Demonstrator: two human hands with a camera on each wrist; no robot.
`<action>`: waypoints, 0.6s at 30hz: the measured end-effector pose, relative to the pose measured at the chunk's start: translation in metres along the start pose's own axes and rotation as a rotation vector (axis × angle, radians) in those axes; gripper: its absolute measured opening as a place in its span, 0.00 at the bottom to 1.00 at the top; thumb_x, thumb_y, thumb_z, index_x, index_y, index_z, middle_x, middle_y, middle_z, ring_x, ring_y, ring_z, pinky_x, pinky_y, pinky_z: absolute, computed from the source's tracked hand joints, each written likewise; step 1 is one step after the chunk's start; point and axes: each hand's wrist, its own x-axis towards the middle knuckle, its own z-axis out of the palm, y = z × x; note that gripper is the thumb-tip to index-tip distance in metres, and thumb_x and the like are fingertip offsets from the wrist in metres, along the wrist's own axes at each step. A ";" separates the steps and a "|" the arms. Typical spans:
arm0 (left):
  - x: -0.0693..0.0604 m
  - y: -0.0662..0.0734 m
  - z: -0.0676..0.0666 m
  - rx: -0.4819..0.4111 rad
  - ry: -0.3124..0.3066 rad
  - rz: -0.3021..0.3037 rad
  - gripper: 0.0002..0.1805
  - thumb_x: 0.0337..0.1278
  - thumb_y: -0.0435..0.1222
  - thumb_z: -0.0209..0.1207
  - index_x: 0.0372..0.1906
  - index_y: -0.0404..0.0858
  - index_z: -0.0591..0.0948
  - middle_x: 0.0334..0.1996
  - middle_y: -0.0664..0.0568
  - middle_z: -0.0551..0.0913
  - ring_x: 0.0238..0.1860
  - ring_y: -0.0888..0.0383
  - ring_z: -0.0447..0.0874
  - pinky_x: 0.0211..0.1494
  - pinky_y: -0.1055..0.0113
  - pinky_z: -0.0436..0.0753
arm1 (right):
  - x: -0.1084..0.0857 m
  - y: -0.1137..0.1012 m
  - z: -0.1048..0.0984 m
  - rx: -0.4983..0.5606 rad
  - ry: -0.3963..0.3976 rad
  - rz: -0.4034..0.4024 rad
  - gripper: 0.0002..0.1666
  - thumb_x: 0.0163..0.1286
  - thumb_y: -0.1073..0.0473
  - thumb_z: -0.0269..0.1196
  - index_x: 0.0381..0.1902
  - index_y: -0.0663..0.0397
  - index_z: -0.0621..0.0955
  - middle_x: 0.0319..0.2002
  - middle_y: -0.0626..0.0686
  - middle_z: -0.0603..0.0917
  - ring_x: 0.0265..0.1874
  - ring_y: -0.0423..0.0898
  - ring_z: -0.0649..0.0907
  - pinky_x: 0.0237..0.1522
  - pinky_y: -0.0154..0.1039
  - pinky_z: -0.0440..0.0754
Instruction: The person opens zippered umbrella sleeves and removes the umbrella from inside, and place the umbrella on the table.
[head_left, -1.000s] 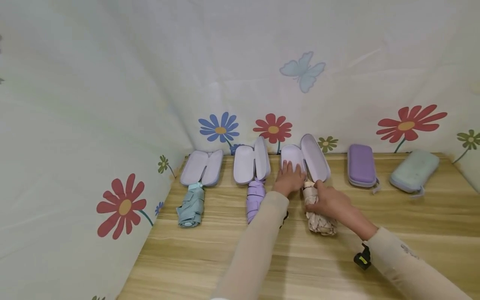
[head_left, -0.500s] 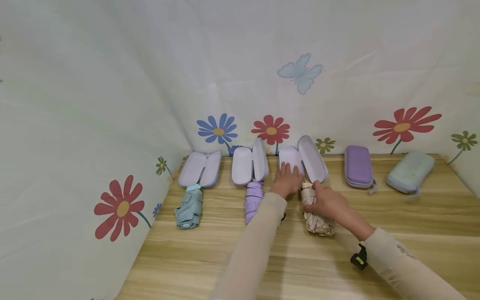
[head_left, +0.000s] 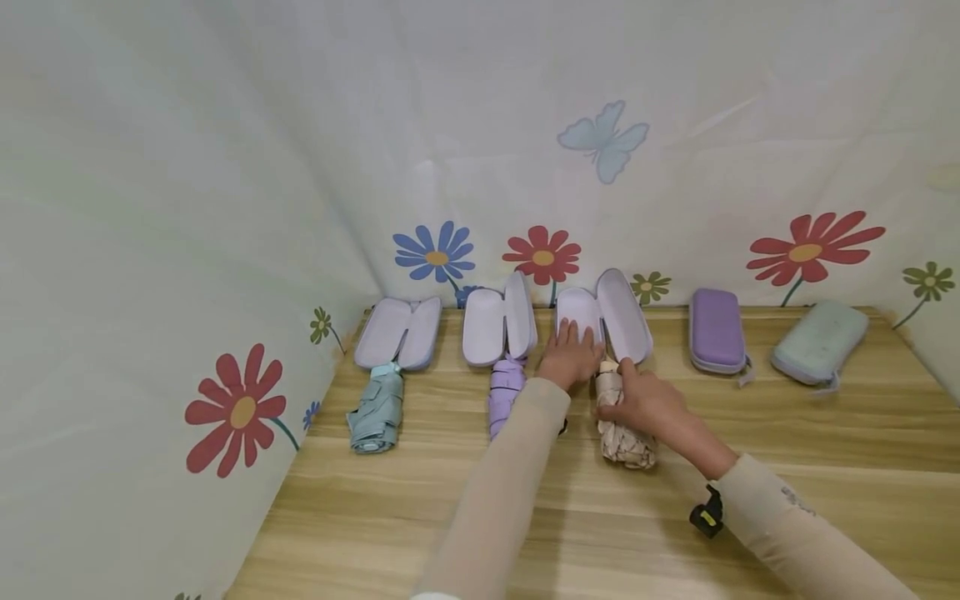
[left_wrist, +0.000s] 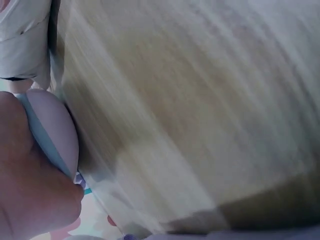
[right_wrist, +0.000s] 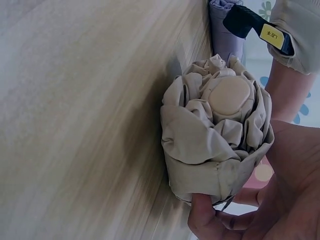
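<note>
My right hand [head_left: 654,410] grips a folded beige umbrella [head_left: 628,446], thumb on its left side and fingers on its right. In the right wrist view the umbrella's rounded beige end [right_wrist: 230,95] faces the camera amid bunched fabric. Its other end points at an open hard case [head_left: 628,321] with a pale lilac lining. On that case's left half my left hand [head_left: 568,360] rests with its fingers extended. The left wrist view shows the case's curved rim [left_wrist: 55,127] beside the hand, and the pale umbrella above it; the left fingertips are hidden there.
To the left lie a purple folded umbrella [head_left: 506,396], partly behind my left sleeve, and a teal one [head_left: 377,417]. Open cases [head_left: 483,329] [head_left: 386,333] stand behind them. Closed purple [head_left: 717,329] and mint [head_left: 821,342] cases lie at right. A floral sheet [head_left: 480,125] backs the wooden table [head_left: 637,542].
The beige umbrella's near end has shifted slightly left along with my right hand. My left hand stays on the case. The head view has moved slightly.
</note>
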 end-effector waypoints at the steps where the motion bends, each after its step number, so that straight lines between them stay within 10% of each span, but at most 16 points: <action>1: -0.004 0.000 -0.003 0.005 0.025 0.001 0.35 0.79 0.59 0.21 0.83 0.53 0.47 0.83 0.50 0.40 0.82 0.52 0.28 0.82 0.55 0.40 | 0.000 -0.001 -0.001 -0.002 0.001 -0.006 0.51 0.62 0.37 0.71 0.67 0.69 0.65 0.50 0.76 0.80 0.42 0.68 0.84 0.29 0.56 0.81; 6: -0.027 0.002 -0.013 0.020 0.148 0.010 0.33 0.82 0.56 0.26 0.81 0.49 0.58 0.82 0.47 0.51 0.82 0.49 0.41 0.81 0.52 0.49 | -0.001 0.003 -0.007 0.005 -0.008 -0.043 0.50 0.69 0.34 0.63 0.70 0.70 0.65 0.55 0.76 0.79 0.49 0.70 0.83 0.38 0.60 0.82; 13: -0.039 0.008 -0.017 -0.039 0.242 0.007 0.30 0.82 0.53 0.33 0.78 0.48 0.64 0.79 0.50 0.58 0.82 0.46 0.43 0.80 0.47 0.48 | -0.005 0.032 -0.034 0.094 0.071 -0.135 0.33 0.76 0.46 0.61 0.64 0.67 0.73 0.36 0.58 0.87 0.29 0.48 0.84 0.29 0.45 0.79; 18: -0.065 0.030 -0.029 -0.089 0.273 0.084 0.32 0.82 0.54 0.33 0.81 0.47 0.58 0.80 0.52 0.56 0.82 0.47 0.42 0.81 0.49 0.48 | -0.008 0.059 -0.055 0.060 0.189 -0.169 0.23 0.75 0.58 0.61 0.59 0.72 0.76 0.43 0.68 0.85 0.36 0.60 0.86 0.34 0.53 0.83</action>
